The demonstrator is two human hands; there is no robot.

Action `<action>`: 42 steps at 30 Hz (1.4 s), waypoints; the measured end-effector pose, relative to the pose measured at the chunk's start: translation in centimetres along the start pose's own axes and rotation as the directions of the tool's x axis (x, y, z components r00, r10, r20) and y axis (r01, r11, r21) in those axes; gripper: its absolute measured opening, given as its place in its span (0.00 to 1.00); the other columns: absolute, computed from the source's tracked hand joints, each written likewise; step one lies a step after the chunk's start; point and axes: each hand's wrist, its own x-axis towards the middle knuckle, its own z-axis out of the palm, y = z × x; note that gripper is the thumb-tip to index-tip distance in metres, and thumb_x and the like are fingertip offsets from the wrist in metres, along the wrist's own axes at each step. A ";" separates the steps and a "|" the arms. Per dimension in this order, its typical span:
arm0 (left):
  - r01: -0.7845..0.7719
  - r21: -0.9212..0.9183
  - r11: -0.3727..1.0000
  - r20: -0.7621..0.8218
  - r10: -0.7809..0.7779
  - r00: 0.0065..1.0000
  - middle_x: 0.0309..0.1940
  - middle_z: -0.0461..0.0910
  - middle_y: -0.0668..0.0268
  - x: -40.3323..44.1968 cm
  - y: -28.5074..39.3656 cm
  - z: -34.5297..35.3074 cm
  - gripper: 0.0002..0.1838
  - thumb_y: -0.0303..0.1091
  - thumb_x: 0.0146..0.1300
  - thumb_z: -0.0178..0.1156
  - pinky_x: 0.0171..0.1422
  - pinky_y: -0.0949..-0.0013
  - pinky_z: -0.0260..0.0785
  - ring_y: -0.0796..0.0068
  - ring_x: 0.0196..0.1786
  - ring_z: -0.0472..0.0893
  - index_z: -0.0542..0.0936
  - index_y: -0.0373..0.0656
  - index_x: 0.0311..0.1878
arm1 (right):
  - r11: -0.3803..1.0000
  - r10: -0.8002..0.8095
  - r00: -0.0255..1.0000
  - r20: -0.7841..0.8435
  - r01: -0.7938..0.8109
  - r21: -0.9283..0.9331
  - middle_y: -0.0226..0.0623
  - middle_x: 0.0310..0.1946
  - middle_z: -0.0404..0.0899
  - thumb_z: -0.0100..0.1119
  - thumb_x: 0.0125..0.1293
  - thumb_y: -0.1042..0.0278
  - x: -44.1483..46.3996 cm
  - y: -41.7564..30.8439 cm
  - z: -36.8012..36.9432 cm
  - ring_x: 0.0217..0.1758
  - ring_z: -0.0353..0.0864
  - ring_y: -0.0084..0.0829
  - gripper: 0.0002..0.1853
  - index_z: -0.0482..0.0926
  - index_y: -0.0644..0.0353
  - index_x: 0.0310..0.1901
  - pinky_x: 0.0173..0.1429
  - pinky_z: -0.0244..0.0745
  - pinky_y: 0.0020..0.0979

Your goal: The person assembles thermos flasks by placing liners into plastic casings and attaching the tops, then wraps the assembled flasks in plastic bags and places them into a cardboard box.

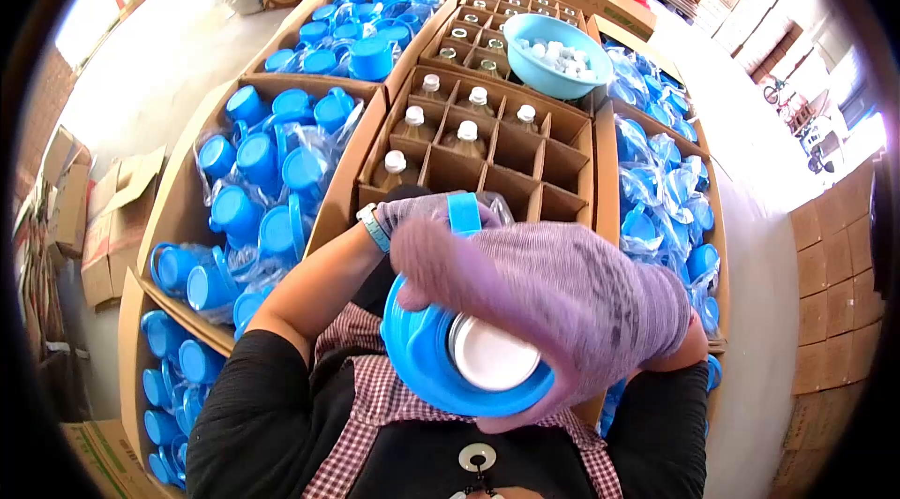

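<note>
Blue plastic, held low at the centre before the checked apron [373,386]: a wide cup [419,358], mouth tilted towards the head camera, with a white disc [495,352] showing inside. Grips the cup with the right hand [600,297], gloved in grey-purple, blurred across the upper edge and curled under the lower edge. Reaches in from behind with the left hand [420,211], also gloved, beside a blue strip [464,214]; cannot tell whether closed or open, with the fingers mostly hidden.

To handle this well, spread pressure round the rim rather than pinching at 1 spot, given likely flex in the plastic and possible slip of knit gloves. Keep the disc centred, and steady the cup from behind before loosening the right hand. Stay clear of the bottles ahead, to avoid a knock.

Just beyond, find a divided carton [386,135] with 6 white-capped bottles [467,138] upright in separate cells. Farther back, see a pale-blue bowl [550,85] of small white pieces [560,56]. On both sides, note cartons [361,161] of blue cups [258,159] among clear wrapping [647,189].
</note>
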 end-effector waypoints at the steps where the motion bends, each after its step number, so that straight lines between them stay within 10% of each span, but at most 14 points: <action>1: -0.001 0.022 1.000 -0.034 0.001 0.999 0.60 0.84 0.57 -0.1 0.4 1.1 0.38 0.50 0.57 0.79 0.70 0.63 0.73 0.70 0.60 0.82 0.81 0.37 0.66 | 0.998 -0.030 0.999 -0.021 0.031 0.049 0.44 0.60 0.82 0.86 0.47 0.52 -0.2 -0.4 1.1 0.58 0.86 0.45 0.54 0.68 0.62 0.74 0.65 0.81 0.41; 7: -0.024 0.019 1.000 -0.535 0.030 0.845 0.69 0.76 0.55 -5.0 3.7 10.9 0.42 0.50 0.64 0.74 0.78 0.55 0.65 0.61 0.72 0.75 0.72 0.37 0.74 | 0.955 0.252 0.925 -0.286 -0.285 -0.082 0.50 0.56 0.83 0.84 0.51 0.55 -3.2 -2.0 0.2 0.56 0.86 0.45 0.63 0.48 0.61 0.81 0.60 0.81 0.40; 10: 0.136 0.600 0.788 -0.539 0.272 0.797 0.76 0.69 0.54 -4.7 4.4 16.8 0.53 0.47 0.60 0.78 0.80 0.56 0.61 0.58 0.77 0.70 0.60 0.37 0.82 | 0.627 0.528 0.464 -0.711 -0.778 -0.042 0.58 0.52 0.84 0.78 0.59 0.48 -9.3 4.7 0.4 0.56 0.87 0.51 0.56 0.56 0.68 0.79 0.59 0.82 0.41; 15: 0.117 0.003 0.993 -0.557 -0.095 0.825 0.72 0.75 0.59 -4.9 5.1 13.0 0.64 0.45 0.49 0.85 0.77 0.63 0.66 0.71 0.69 0.76 0.56 0.35 0.83 | 0.558 0.350 0.874 -0.337 -0.483 -0.674 0.49 0.60 0.81 0.78 0.56 0.41 -4.3 -5.6 -2.5 0.62 0.82 0.50 0.46 0.72 0.56 0.72 0.67 0.79 0.43; 18: 0.073 -0.033 0.997 -0.213 -0.078 0.974 0.66 0.80 0.61 -6.5 5.7 8.2 0.61 0.46 0.48 0.86 0.75 0.62 0.68 0.73 0.66 0.78 0.62 0.36 0.81 | 0.866 0.236 0.972 -0.007 -0.214 -0.453 0.42 0.58 0.82 0.80 0.52 0.43 -2.8 -6.0 -1.9 0.59 0.83 0.44 0.40 0.80 0.50 0.67 0.66 0.79 0.41; 21: 0.048 -0.232 0.972 -0.450 -0.151 0.880 0.70 0.77 0.58 -5.3 5.3 11.0 0.56 0.48 0.50 0.84 0.77 0.61 0.66 0.64 0.70 0.77 0.66 0.36 0.79 | 0.974 0.113 0.967 -0.229 -0.154 -0.167 0.37 0.50 0.85 0.77 0.54 0.48 -5.2 0.4 -2.0 0.52 0.86 0.37 0.29 0.86 0.53 0.55 0.56 0.82 0.36; 24: 0.394 0.453 0.800 -0.808 0.182 0.560 0.71 0.73 0.45 -1.3 1.5 19.4 0.63 0.50 0.51 0.83 0.79 0.60 0.62 0.56 0.75 0.73 0.57 0.37 0.83 | 0.557 0.767 0.498 -0.405 -0.830 0.033 0.42 0.51 0.86 0.64 0.69 0.47 -11.1 10.1 -2.6 0.50 0.88 0.42 0.23 0.84 0.58 0.55 0.55 0.84 0.37; 27: 0.048 0.323 0.945 -0.675 0.195 0.711 0.74 0.71 0.47 -3.6 3.6 16.8 0.67 0.49 0.52 0.83 0.79 0.58 0.62 0.61 0.74 0.73 0.49 0.35 0.85 | 0.419 0.691 0.556 -0.463 -0.829 -0.370 0.43 0.56 0.83 0.69 0.63 0.44 -6.6 0.8 -2.4 0.56 0.85 0.46 0.26 0.84 0.50 0.58 0.57 0.84 0.39; 29: 0.065 -0.057 0.996 -0.460 -0.084 0.884 0.74 0.72 0.56 -5.8 6.8 11.8 0.63 0.46 0.53 0.84 0.78 0.59 0.65 0.68 0.72 0.74 0.54 0.33 0.83 | 0.788 0.280 0.918 -0.281 -0.387 -0.479 0.42 0.53 0.83 0.70 0.62 0.51 -3.7 -2.9 -2.5 0.55 0.85 0.43 0.24 0.84 0.54 0.57 0.61 0.81 0.39; 32: 0.058 -0.061 0.996 -0.333 -0.075 0.940 0.66 0.80 0.60 -6.5 6.7 9.1 0.54 0.43 0.52 0.84 0.75 0.63 0.70 0.70 0.68 0.79 0.66 0.32 0.78 | 0.933 0.076 0.997 0.032 -0.060 -0.355 0.40 0.52 0.84 0.69 0.60 0.57 -2.1 -4.0 -2.2 0.54 0.85 0.41 0.23 0.85 0.56 0.56 0.62 0.80 0.40; 35: 0.267 -0.010 0.964 -0.762 -0.181 0.622 0.68 0.78 0.52 -3.8 4.7 14.9 0.56 0.46 0.54 0.82 0.74 0.62 0.69 0.63 0.69 0.78 0.62 0.33 0.80 | 0.757 0.542 0.739 -0.401 -0.636 -0.149 0.41 0.46 0.84 0.63 0.67 0.66 -5.5 2.7 -2.3 0.49 0.84 0.37 0.12 0.85 0.61 0.47 0.57 0.79 0.34; 37: 0.311 0.484 0.818 -0.760 0.216 0.613 0.69 0.75 0.45 -1.1 2.7 21.0 0.60 0.47 0.55 0.80 0.75 0.59 0.67 0.58 0.71 0.77 0.55 0.35 0.83 | 0.539 0.720 0.610 -0.331 -0.792 -0.287 0.43 0.49 0.83 0.65 0.67 0.61 -7.8 5.0 -2.1 0.51 0.84 0.37 0.18 0.83 0.61 0.55 0.57 0.80 0.35; 39: 0.151 0.240 0.959 -0.683 0.056 0.728 0.71 0.74 0.44 -3.4 3.1 17.6 0.63 0.48 0.53 0.82 0.79 0.57 0.63 0.59 0.72 0.75 0.53 0.34 0.84 | 0.493 0.702 0.551 -0.452 -0.833 -0.250 0.45 0.48 0.85 0.69 0.66 0.52 -6.4 1.0 -1.8 0.53 0.87 0.40 0.25 0.82 0.59 0.59 0.58 0.82 0.37; 42: -0.008 -0.090 0.996 -0.339 -0.023 0.940 0.71 0.76 0.60 -5.4 6.0 9.4 0.53 0.44 0.52 0.84 0.77 0.61 0.67 0.70 0.70 0.77 0.69 0.36 0.78 | 0.855 0.362 0.926 -0.113 -0.377 -0.355 0.43 0.54 0.82 0.76 0.58 0.51 -3.1 -4.7 -2.9 0.56 0.84 0.42 0.33 0.81 0.55 0.64 0.61 0.79 0.40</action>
